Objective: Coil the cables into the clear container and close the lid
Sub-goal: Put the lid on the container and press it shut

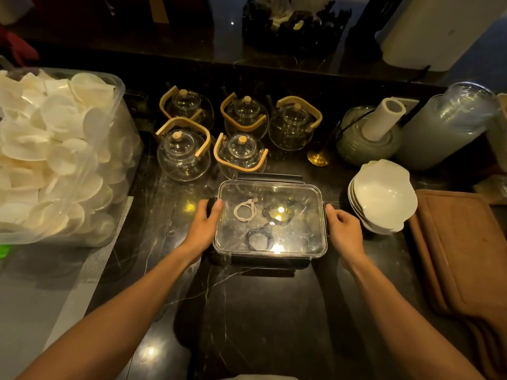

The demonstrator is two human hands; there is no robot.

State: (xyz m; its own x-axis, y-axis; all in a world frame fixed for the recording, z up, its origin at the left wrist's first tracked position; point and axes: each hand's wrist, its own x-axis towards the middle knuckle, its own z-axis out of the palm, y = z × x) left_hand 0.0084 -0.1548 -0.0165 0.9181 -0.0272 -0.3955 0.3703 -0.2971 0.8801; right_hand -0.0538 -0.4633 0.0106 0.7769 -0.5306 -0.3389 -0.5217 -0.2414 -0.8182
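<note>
A clear rectangular container (315, 244) with a clear lid on top and black side clasps stands on the dark marble counter. Inside lie a coiled white cable (245, 210) and two coiled black cables (259, 238), (277, 213). My left hand (206, 219) grips the black clasp on the container's left side, thumb on the lid's edge. On the right side, my right hand (342, 227) holds the black clasp there with curled fingers.
Several glass teapots (183, 154) with wooden handles stand behind the container. A big plastic tub of white discs (55, 149) fills the left. Stacked white bowls (382, 196) and brown cutting boards (463, 253) sit on the right, plastic cup stacks (444, 127) behind them.
</note>
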